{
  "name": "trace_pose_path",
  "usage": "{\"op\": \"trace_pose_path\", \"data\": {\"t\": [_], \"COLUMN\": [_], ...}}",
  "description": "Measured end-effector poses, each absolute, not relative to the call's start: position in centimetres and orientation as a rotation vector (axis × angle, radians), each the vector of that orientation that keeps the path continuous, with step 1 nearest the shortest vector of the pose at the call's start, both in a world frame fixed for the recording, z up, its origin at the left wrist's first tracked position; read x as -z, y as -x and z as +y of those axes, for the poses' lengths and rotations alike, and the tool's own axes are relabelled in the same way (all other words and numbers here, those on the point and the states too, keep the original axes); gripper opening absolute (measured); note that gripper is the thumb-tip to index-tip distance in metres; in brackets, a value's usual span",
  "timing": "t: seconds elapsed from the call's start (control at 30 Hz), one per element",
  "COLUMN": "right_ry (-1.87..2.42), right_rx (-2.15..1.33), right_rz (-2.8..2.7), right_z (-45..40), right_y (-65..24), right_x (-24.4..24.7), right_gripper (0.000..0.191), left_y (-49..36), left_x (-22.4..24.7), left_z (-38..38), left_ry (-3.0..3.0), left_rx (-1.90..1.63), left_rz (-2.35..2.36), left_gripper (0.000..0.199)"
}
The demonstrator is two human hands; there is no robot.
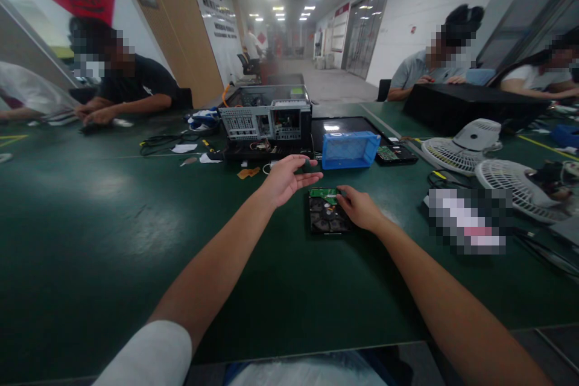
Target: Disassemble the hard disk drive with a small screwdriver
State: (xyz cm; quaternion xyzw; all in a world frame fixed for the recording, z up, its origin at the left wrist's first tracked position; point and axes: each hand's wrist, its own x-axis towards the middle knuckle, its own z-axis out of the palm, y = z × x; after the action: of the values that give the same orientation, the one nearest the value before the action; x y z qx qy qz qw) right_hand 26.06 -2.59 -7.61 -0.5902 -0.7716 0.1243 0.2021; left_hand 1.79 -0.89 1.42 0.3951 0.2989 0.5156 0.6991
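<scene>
A hard disk drive (329, 217) lies flat on the green table, its green circuit board facing up at the far end. My right hand (360, 210) is at the drive's right edge, fingers curled against its side and far corner. My left hand (289, 181) hovers beyond the drive's left corner, palm turned inward and fingers stretched apart. A small dark patch shows between its thumb and fingers; whether that is an object cannot be made out. Just past my hands stands a blue plastic bin (350, 151), tipped so its inside faces me.
An opened computer case (265, 120) stands at the back, beside a dark flat panel (344, 125). Another drive with a circuit board (397, 154) lies right of the bin. White fan parts (456, 148) and cables (163, 143) lie around. Other people sit on both sides.
</scene>
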Motion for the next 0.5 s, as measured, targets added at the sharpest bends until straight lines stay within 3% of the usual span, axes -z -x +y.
{"op": "trace_pose_path", "data": {"t": [0.5], "right_ry": [1.661], "right_rx": [-0.323], "right_rz": [-2.172], "right_z": [-2.55], "right_y": [-26.01], "right_x": [7.49], "right_gripper": [0.042], "left_y": [-1.6], "left_x": [-1.38], "left_z": [-0.69], "left_ry": [-0.926], "left_rx": [-1.159], "left_rz": [0.695], "left_gripper": [0.017]}}
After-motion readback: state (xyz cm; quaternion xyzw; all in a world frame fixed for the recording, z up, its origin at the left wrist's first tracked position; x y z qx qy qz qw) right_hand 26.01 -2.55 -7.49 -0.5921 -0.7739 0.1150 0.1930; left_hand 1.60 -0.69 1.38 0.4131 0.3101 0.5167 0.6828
